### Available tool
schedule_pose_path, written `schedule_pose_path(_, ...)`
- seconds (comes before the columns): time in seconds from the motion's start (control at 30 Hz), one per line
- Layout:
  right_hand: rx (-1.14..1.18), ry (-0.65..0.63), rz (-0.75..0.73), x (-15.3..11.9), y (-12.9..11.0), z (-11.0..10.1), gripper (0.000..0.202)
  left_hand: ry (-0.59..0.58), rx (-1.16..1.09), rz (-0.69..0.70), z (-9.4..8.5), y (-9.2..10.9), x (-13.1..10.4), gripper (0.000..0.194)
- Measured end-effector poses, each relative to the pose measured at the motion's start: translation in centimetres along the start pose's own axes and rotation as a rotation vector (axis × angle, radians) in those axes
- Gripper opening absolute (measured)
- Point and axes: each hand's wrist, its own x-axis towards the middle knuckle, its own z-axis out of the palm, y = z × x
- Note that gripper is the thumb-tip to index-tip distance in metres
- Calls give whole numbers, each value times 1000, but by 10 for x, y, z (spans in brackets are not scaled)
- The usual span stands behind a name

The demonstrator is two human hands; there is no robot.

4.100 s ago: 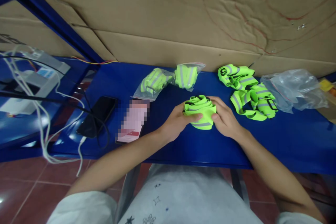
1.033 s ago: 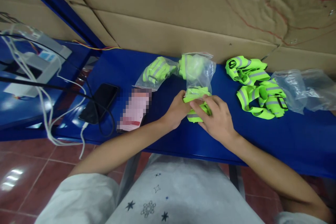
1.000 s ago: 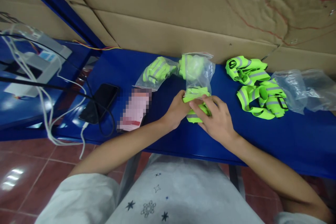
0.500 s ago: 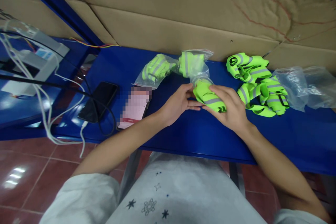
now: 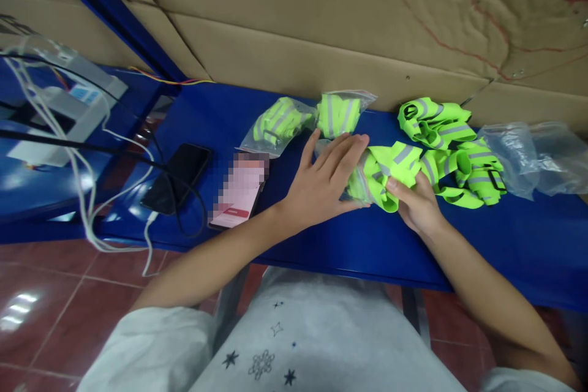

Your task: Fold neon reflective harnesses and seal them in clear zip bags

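A neon yellow-green strap bundle with grey reflective stripes (image 5: 390,168) is between my hands above the blue table. My right hand (image 5: 416,202) grips its right side, the thumb on top. The left end of the bundle is in a clear plastic bag (image 5: 359,187). My left hand (image 5: 324,180) lies against that bag, fingers spread, and covers part of it. Behind my hands, two bagged strap bundles (image 5: 282,122) (image 5: 339,114) rest on the table. To the right lie loose straps (image 5: 436,122) and another strap bundle with a black buckle (image 5: 482,174).
Clear bags (image 5: 514,150) lie at the far right. Left of my arm are a lit phone (image 5: 236,193), a black phone (image 5: 177,177), white cables (image 5: 87,196) and a power strip (image 5: 92,98). Brown cardboard (image 5: 294,43) stands behind the blue table (image 5: 321,251).
The strap bundle in my hands has been turned and now looks looser and wider. My left hand has spread its fingers over the bag, and my right hand has shifted lower on the straps.
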Motion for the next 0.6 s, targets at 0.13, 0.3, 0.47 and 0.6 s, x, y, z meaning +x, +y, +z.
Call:
schedule_pose_path(0.13,-88,-22,-54,-1,7,-7,57,-33,19,-67,0,4,-2,105)
schedule_pose_path(0.3,-188,-53,-53,-1,0,-8,46,-110,-25,-87,2,10,-5,91)
schedule_pose_path(0.47,-214,-104,-49,0,-17,-8,38,-51,-27,-39,2,10,-4,88)
schedule_pose_path(0.6,-234,-158,-33,2,-28,-12,36,-76,2,-118,-3,7,-1,93)
